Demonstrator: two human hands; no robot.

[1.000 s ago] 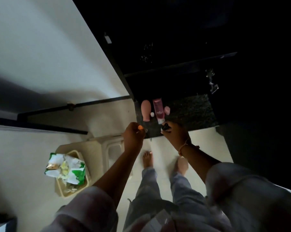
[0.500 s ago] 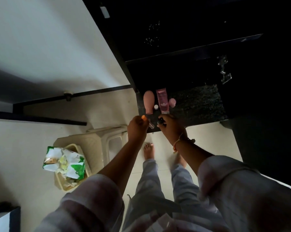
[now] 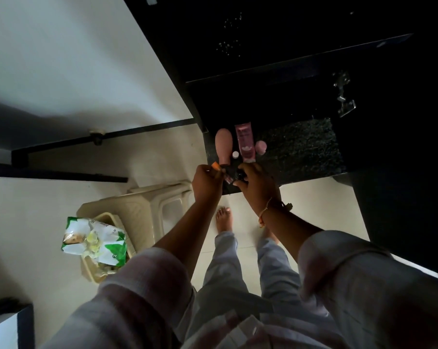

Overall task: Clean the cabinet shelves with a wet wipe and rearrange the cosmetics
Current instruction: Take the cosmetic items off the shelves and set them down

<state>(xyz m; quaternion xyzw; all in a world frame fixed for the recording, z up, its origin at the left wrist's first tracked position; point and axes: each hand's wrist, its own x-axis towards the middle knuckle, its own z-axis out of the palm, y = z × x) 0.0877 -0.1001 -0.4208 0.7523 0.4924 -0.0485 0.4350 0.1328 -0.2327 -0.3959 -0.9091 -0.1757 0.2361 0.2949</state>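
Note:
A dark speckled cabinet shelf carries a pink bottle, a pink tube, a small white cap and a round pink item along its left side. My left hand is closed on a small item with an orange tip at the shelf's front edge. Close beside it, my right hand grips a small dark cosmetic. A little pinkish stick shows between the two hands; which hand holds it is unclear.
A green and white wet wipe pack lies on a beige basket beside a beige plastic stool at lower left. The dark cabinet interior rises above the shelf. A white cabinet door stands on the left. My bare feet are on the pale floor.
Both hands stayed together at the shelf's front edge, drawing slightly closer over the small items. The view tilted, so the shelf and cosmetics sit higher in the frame.

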